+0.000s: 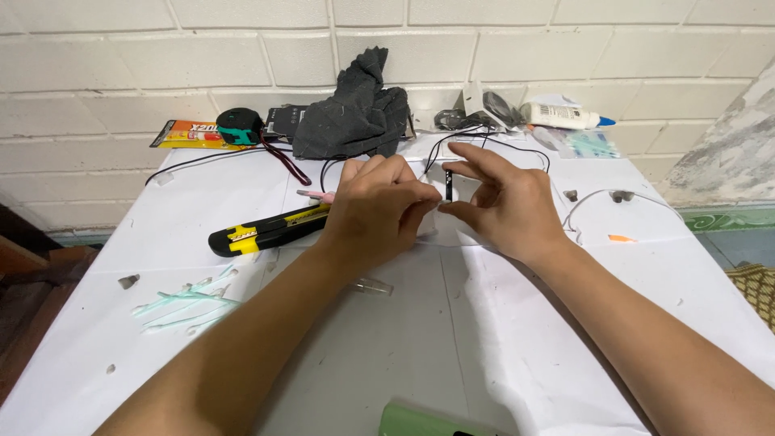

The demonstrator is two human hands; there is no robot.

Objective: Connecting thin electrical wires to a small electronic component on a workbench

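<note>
1. worktop (pixel 387 339) is covered in plain white paper
2. utility knife (pixel 270 229) is yellow and black
3. crumpled cloth (pixel 355 113) is dark grey
4. cotton swabs (pixel 184 305) have pale mint-green sticks
5. glue bottle (pixel 563 116) is white with a blue tip
6. wall (pixel 161 48) is cream painted brick

Small black slim part (pixel 449 185): held upright, pinched between fingertips of left hand (pixel 379 210) and right hand (pixel 502 202). Sits just right of the yellow-and-black utility knife (pixel 270 229), raised above the white sheet. Thin black wires (pixel 452 141) run behind it.
</note>
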